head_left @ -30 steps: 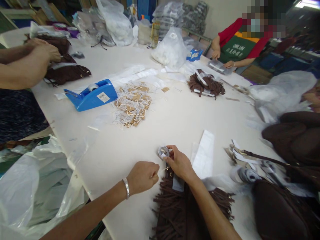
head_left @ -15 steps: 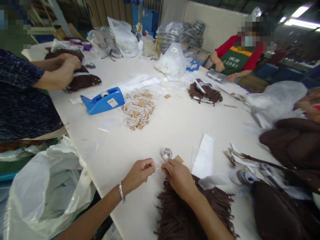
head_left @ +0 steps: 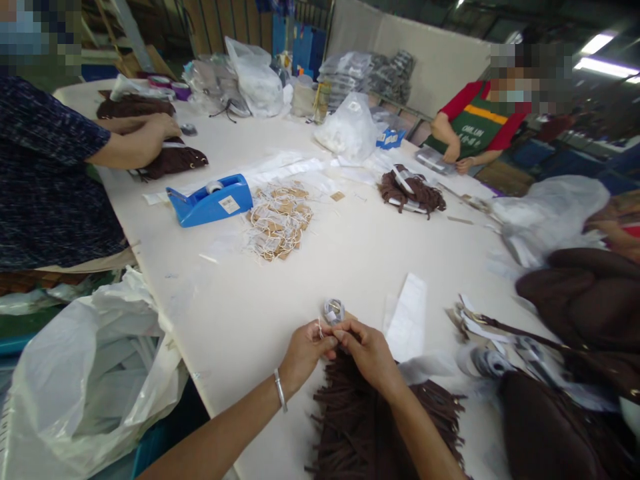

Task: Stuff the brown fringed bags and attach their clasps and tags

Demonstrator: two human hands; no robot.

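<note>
My left hand (head_left: 309,350) pinches a thin white string (head_left: 320,328), a loop of which stands up above the fingers. Close against it, my right hand (head_left: 367,350) is closed, fingertips pressed together at the same string. Just beyond the fingers lies a small wrapped grey coil with a metal part (head_left: 333,310). Beneath my right forearm spreads a dark brown fringed bag (head_left: 350,427). To the right of my hands rests a flat white strip (head_left: 407,317).
A blue tape dispenser (head_left: 213,203) stands beside a pile of stringed tags (head_left: 280,223). Brown bags (head_left: 555,427) crowd the right side. A large plastic sack (head_left: 50,373) is at the table's left edge. Co-workers stand at left and far right; a fringed bundle (head_left: 413,190) lies beyond.
My left hand has moved right, up against my right hand. The string stretched between them before; now it forms a loop over the left fingers.
</note>
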